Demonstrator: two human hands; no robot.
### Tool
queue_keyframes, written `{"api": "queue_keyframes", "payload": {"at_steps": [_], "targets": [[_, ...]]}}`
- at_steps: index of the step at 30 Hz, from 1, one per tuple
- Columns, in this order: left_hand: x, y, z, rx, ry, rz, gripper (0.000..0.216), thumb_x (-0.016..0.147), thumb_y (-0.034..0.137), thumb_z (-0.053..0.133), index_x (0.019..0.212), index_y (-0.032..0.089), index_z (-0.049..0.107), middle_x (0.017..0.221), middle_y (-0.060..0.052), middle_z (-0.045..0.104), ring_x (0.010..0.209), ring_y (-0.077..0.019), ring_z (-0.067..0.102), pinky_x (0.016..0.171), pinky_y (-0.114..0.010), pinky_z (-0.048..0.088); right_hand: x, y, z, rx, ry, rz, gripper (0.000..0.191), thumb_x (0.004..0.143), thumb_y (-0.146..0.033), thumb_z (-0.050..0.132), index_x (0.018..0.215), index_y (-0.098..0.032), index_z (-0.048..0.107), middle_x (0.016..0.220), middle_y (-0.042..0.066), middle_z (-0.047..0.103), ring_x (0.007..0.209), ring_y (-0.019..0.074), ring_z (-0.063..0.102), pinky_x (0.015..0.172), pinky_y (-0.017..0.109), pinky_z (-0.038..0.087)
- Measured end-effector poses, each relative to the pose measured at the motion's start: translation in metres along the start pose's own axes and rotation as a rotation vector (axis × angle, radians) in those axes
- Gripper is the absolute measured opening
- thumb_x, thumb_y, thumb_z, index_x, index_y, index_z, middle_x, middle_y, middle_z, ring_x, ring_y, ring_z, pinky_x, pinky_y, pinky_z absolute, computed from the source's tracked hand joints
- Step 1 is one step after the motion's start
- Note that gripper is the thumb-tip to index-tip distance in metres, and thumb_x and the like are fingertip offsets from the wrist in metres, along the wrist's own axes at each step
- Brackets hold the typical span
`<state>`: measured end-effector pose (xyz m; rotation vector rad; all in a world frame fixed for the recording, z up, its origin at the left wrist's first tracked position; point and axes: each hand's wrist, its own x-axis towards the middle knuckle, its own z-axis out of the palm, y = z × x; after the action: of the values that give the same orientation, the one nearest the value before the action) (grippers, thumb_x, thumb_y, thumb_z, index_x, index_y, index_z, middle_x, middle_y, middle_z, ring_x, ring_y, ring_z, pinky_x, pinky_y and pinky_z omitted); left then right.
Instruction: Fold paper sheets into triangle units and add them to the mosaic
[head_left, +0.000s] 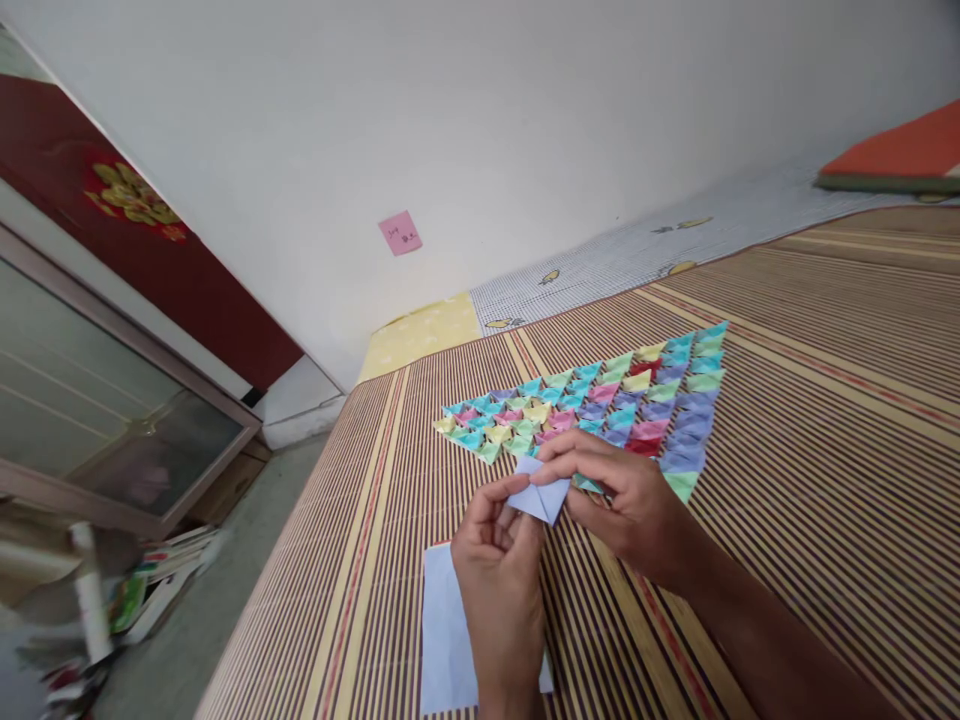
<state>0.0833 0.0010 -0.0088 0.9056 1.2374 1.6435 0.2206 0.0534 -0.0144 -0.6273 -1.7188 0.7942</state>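
Between my two hands is a small folded piece of light-blue paper [546, 500], with crease lines meeting near its middle. My left hand [499, 545] pinches its left side between thumb and fingers. On the right edge, my right hand [619, 490] grips it with the thumb below and the fingers on top. Flat light-blue paper [448, 630] lies under my left wrist, partly covered by it. Just beyond my hands, rows of small folded paper pieces [600, 395] in blue, green, yellow, pink and red are laid out; my right hand hides some of them.
Everything rests on a striped bamboo mat [360, 560] over a bed. A pink note [400, 233] is stuck to the white wall. Folded orange cloth [896, 150] lies at the far right. Clutter [161, 585] sits on the floor left, below a glass-paned door [112, 400].
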Motion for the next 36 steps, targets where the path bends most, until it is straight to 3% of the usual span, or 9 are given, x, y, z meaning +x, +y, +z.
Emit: {"api": "queue_keyframes", "payload": {"at_steps": [4,8,11,14,19,22,27,33,36], "targets": [[0.003,-0.005,-0.008,0.070,0.052,0.071,0.015,0.077,0.026,0.080,0.090,0.017,0.079,0.086,-0.007,0.079,0.079,-0.0184,0.074,0.074,-0.026,0.057,0.001,-0.001,0.000,0.085,-0.001,0.042,0.020,0.087,-0.011,0.064,0.098,-0.025,0.073,0.105,0.003,0.070,0.107,0.0207,0.065,0.093,0.032,0.051],[0.007,-0.011,-0.014,0.053,0.117,0.120,0.015,0.078,0.027,0.080,0.090,0.018,0.080,0.092,-0.007,0.079,0.086,-0.0196,0.074,0.079,-0.028,0.058,0.001,-0.002,0.002,0.089,0.007,0.097,0.004,0.091,-0.020,0.069,0.092,-0.023,0.072,0.092,0.002,0.071,0.091,0.0194,0.066,0.082,0.031,0.052],[0.008,-0.010,-0.014,0.095,0.135,0.165,0.014,0.080,0.027,0.078,0.091,0.019,0.080,0.097,-0.007,0.079,0.092,-0.0206,0.074,0.083,-0.029,0.057,0.000,0.000,0.005,0.041,-0.021,0.112,0.008,0.093,-0.021,0.066,0.094,-0.023,0.074,0.087,0.003,0.070,0.080,0.0181,0.064,0.072,0.030,0.051],[0.008,-0.008,-0.013,0.168,0.088,0.185,0.015,0.083,0.025,0.074,0.095,0.020,0.080,0.098,-0.007,0.078,0.094,-0.0200,0.073,0.084,-0.028,0.056,0.000,0.002,0.008,0.033,0.030,0.038,0.017,0.095,-0.016,0.058,0.094,-0.023,0.074,0.086,0.003,0.069,0.081,0.0183,0.065,0.071,0.029,0.051],[0.008,-0.009,-0.012,0.100,-0.009,0.113,0.016,0.083,0.027,0.077,0.097,0.021,0.077,0.083,-0.003,0.075,0.077,-0.0157,0.071,0.072,-0.024,0.056,0.000,0.002,0.009,0.026,0.158,0.003,0.023,0.093,-0.010,0.052,0.090,-0.023,0.071,0.087,0.003,0.069,0.086,0.0191,0.066,0.077,0.031,0.052],[0.009,-0.013,-0.014,0.035,0.028,0.103,0.012,0.081,0.027,0.079,0.090,0.019,0.076,0.076,-0.001,0.073,0.072,-0.0141,0.069,0.069,-0.022,0.055,0.000,0.002,0.008,0.057,0.141,0.022,0.020,0.091,-0.010,0.055,0.089,-0.023,0.070,0.092,0.003,0.069,0.092,0.0197,0.066,0.081,0.031,0.052],[0.011,-0.016,-0.015,0.012,0.076,0.081,0.021,0.078,0.030,0.084,0.095,0.019,0.077,0.084,-0.003,0.077,0.079,-0.0146,0.072,0.075,-0.022,0.056,0.001,0.001,0.006,0.078,0.067,0.052,0.006,0.091,-0.019,0.067,0.089,-0.022,0.071,0.091,0.004,0.070,0.094,0.0211,0.066,0.084,0.032,0.052],[0.011,-0.016,-0.013,0.130,0.103,0.163,0.018,0.079,0.035,0.082,0.086,0.019,0.080,0.087,-0.005,0.078,0.083,-0.0179,0.072,0.077,-0.027,0.057,0.001,-0.001,0.009,0.013,0.131,0.033,0.017,0.096,-0.023,0.061,0.079,-0.022,0.065,0.089,0.004,0.067,0.090,0.0211,0.065,0.083,0.033,0.051],[0.010,-0.017,-0.011,0.117,0.129,0.201,0.016,0.080,0.034,0.081,0.085,0.019,0.079,0.086,-0.004,0.078,0.082,-0.0177,0.071,0.079,-0.027,0.057,0.000,-0.003,0.013,0.012,0.130,0.074,0.019,0.097,-0.026,0.060,0.079,-0.022,0.061,0.080,0.002,0.063,0.077,0.0187,0.062,0.072,0.031,0.049]]}}
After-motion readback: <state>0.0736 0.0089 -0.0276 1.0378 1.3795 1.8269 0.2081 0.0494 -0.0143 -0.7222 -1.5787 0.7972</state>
